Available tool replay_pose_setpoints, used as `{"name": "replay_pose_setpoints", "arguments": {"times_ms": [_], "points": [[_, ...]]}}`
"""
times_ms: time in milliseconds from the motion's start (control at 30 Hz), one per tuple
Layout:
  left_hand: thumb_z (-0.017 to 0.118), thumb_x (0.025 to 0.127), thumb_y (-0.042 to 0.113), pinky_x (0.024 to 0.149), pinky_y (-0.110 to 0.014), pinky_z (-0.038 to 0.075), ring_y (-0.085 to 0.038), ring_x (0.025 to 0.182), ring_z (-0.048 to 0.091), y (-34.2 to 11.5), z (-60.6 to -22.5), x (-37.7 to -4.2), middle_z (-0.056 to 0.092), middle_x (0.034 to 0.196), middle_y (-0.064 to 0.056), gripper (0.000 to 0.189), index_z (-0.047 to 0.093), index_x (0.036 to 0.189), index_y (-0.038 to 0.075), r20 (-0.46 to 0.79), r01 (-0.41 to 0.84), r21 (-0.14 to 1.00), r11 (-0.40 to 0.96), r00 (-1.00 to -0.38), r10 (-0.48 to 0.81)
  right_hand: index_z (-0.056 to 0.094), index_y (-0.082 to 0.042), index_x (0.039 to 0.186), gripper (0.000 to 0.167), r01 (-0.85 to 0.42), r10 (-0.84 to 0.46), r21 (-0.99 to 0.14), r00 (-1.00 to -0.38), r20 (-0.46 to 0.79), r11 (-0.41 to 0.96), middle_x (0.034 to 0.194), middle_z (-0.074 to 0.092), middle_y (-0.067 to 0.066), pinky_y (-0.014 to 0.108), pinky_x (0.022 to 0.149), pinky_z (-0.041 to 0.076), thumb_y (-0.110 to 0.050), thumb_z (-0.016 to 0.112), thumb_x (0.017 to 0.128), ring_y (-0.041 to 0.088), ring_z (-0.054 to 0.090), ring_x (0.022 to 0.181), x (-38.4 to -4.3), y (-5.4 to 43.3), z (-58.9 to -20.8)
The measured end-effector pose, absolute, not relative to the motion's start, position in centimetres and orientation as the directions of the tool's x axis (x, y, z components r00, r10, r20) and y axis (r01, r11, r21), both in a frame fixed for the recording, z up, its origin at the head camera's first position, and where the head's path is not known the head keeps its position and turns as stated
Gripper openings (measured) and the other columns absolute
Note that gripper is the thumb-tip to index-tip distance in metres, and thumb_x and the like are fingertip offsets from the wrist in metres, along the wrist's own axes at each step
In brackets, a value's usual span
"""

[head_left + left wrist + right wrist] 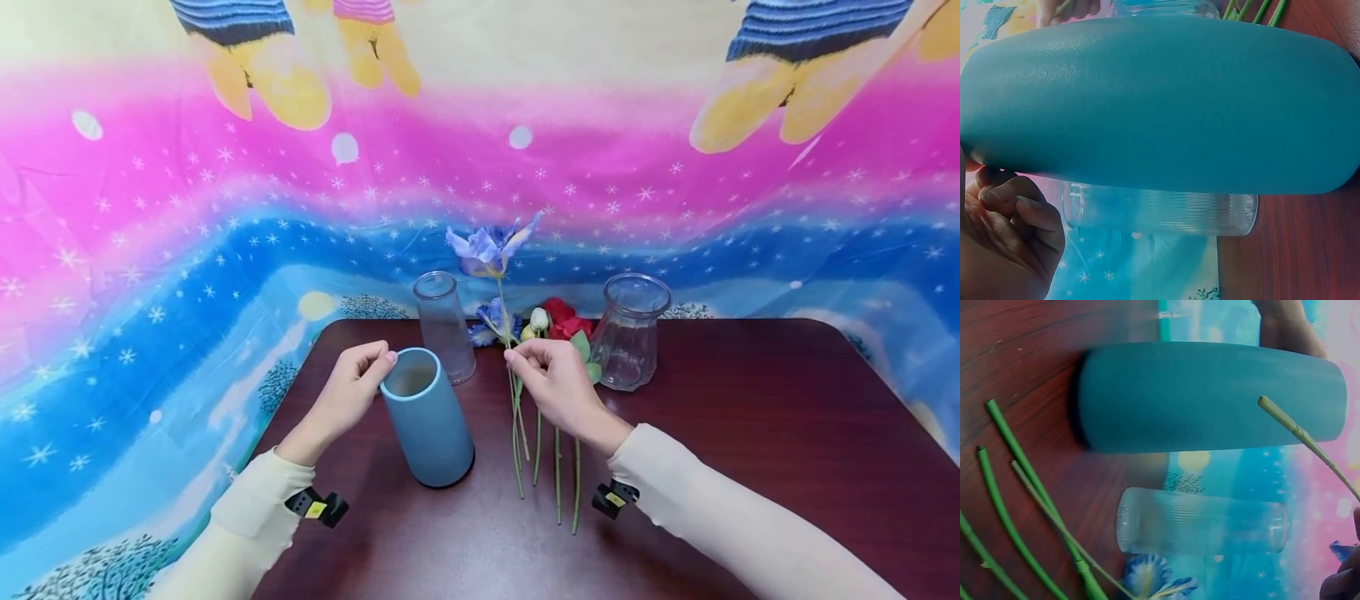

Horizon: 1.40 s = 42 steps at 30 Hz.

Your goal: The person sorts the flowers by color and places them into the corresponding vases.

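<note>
Blue vase (433, 437) stands on dark red surface (750, 450). Left hand (348, 387) at its rim, fingers curled, pinching edge. Right hand (564, 387) right of blue vase, fingers curled, pinching stem of purple iris (486, 252), bloom up. Loose flowers (566, 323) lie right of blue vase, blooms farther back. Ribbed clear cylinder (447, 346) just behind blue vase; flared glass jar (628, 350) behind, well right. Patterned cloth (450, 183) beyond.

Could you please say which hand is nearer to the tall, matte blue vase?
Left: the left hand grips the blue vase at its top; the right hand is apart, to the vase's right.
</note>
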<state>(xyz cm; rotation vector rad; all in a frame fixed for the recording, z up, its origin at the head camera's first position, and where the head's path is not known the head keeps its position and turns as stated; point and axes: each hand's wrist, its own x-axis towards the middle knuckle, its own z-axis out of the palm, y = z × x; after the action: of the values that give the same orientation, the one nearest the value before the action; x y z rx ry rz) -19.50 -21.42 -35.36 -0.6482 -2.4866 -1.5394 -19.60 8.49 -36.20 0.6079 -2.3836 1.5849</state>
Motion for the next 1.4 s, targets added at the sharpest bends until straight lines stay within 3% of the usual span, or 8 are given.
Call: {"name": "replay_pose_setpoints", "arguments": {"times_ms": [467, 1000, 1233, 1400], "points": [[0.048, 0.105, 0.011, 0.047, -0.028, 0.031, -0.016, 0.048, 0.035, -21.5, -35.3, -19.5, 0.032, 0.058, 0.002, 0.042, 0.034, 0.066, 0.003, 0.350, 0.443, 0.808, 0.388, -0.891, 0.289, 0.076, -0.003, 0.090, 0.015, -0.585, -0.132, -0.796, -0.811, 0.570, 0.155, 0.054, 0.039, -0.001, 0.025, 0.054, 0.029, -0.011, 0.065, 0.098, 0.010, 0.031, 0.050, -19.6, 6.2, -32.7], [0.048, 0.105, 0.010, 0.047, -0.028, 0.032, -0.016, 0.048, 0.036, -21.3, -34.9, -19.4, 0.033, 0.058, 0.002, 0.042, 0.035, 0.066, 0.004, 0.353, 0.451, 0.797, 0.402, -0.888, 0.296, 0.074, 0.003, 0.095, 0.011, -0.754, -0.113, -0.655, -0.655, 0.747, 0.041, 0.056, 0.035, 0.002, 0.027, 0.050, 0.028, -0.004, 0.065, 0.097, 0.013, 0.031, 0.048, -19.8, 2.5, -28.4], [0.049, 0.106, 0.011, 0.048, -0.029, 0.033, -0.016, 0.048, 0.037, -21.3, -34.8, -19.5, 0.034, 0.057, 0.002, 0.042, 0.036, 0.066, 0.004, 0.350, 0.451, 0.788, 0.419, -0.888, 0.298, 0.074, 0.002, 0.097, 0.013, -0.770, -0.118, -0.636, -0.636, 0.762, 0.043, 0.057, 0.036, 0.002, 0.027, 0.050, 0.028, -0.007, 0.064, 0.098, 0.015, 0.032, 0.048, -20.4, 0.8, -27.7], [0.049, 0.105, 0.010, 0.047, -0.028, 0.032, -0.015, 0.048, 0.037, -21.4, -35.0, -19.4, 0.034, 0.057, 0.002, 0.042, 0.037, 0.066, 0.004, 0.348, 0.446, 0.787, 0.427, -0.892, 0.289, 0.075, -0.002, 0.099, 0.015, -0.754, -0.151, -0.647, -0.657, 0.739, 0.115, 0.058, 0.038, 0.002, 0.026, 0.052, 0.030, -0.012, 0.064, 0.099, 0.014, 0.034, 0.050, -20.8, -0.6, -28.7]]}}
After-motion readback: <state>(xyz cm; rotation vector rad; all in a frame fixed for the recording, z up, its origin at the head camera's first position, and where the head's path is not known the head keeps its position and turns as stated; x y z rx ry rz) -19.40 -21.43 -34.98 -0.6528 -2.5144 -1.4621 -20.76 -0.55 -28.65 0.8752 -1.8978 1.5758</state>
